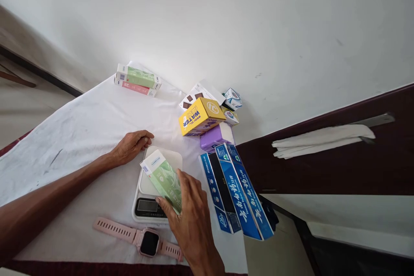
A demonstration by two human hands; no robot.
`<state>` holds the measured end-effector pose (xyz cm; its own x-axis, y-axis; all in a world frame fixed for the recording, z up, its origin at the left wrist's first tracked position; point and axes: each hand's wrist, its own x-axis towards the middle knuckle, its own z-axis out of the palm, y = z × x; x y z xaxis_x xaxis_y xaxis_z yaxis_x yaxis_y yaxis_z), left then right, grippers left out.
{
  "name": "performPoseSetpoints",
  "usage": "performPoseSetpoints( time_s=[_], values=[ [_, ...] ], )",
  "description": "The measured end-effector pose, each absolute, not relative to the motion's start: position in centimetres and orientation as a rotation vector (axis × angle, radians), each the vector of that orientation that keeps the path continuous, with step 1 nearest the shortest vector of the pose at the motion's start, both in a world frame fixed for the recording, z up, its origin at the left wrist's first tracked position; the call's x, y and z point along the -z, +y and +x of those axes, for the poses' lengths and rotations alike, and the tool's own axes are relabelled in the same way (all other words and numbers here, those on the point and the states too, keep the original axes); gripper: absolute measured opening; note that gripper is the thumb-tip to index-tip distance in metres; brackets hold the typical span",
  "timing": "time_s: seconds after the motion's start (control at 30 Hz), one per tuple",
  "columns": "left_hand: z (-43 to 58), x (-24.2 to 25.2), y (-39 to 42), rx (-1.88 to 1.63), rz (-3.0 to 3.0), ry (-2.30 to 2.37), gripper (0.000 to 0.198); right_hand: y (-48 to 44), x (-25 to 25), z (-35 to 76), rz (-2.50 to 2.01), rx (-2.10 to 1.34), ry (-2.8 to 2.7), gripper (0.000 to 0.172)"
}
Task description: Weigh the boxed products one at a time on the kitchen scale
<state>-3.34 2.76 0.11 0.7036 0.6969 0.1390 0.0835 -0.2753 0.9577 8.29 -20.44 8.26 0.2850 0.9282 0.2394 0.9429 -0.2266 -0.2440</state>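
Observation:
My right hand grips the lower end of a green and white carton, thumb on one side and fingers on the other. The carton is tilted over a white kitchen scale; whether it touches the weighing plate I cannot tell. At the scale's near edge the dark display shows no readable figure. My left hand rests on the white cloth by the scale's far left corner, its fingers curled in with nothing visible in them. A pink smartwatch lies in front of the scale, near my right wrist.
Two stacked cartons, green over pink, lie at the cloth's far corner. Right of the scale are a yellow box, a purple pack and blue toothpaste boxes at the table's edge. A white wall stands behind.

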Motion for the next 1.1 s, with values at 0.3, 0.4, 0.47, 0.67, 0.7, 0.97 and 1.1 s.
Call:
performPoseSetpoints(
  time_s=[0.3, 0.4, 0.47, 0.67, 0.7, 0.97, 1.1],
  values=[
    [-3.6, -0.4, 2.7, -0.649, 1.811, 0.648, 0.033, -22.7, -7.1, 9.8, -2.244, 0.131, -1.411, 0.053],
    [-3.6, -0.6, 2.7, -0.636, 1.824, 0.653, 0.033, -24.6, -7.0, 11.1, -2.37, 0.209, -1.152, 0.065],
    [-3.6, -0.7, 2.7, -0.639, 1.828, 0.652, 0.033, -25.6, -6.2, 11.7, -2.435, 0.241, -1.048, 0.072],
    [-3.6, -1.0, 2.6, -0.63, 1.848, 0.646, 0.033, -27.5, -2.0, 12.7, -2.5, 0.347, -1.177, 0.071],
    [-3.6, -1.0, 2.6, -0.633, 1.854, 0.647, 0.033, -27.7, -1.6, 12.7, -2.492, 0.369, -1.235, 0.07],
    [-3.6, -0.9, 2.5, -0.642, 1.873, 0.658, 0.029, -24.4, -7.1, 11.2, -2.328, 0.535, -1.499, 0.059],
    [-3.5, -0.2, 2.4, -0.686, 1.903, 0.663, 0.027, -17.5, -9.8, 10.2, -2.065, 0.467, -1.763, 0.044]
  ],
)
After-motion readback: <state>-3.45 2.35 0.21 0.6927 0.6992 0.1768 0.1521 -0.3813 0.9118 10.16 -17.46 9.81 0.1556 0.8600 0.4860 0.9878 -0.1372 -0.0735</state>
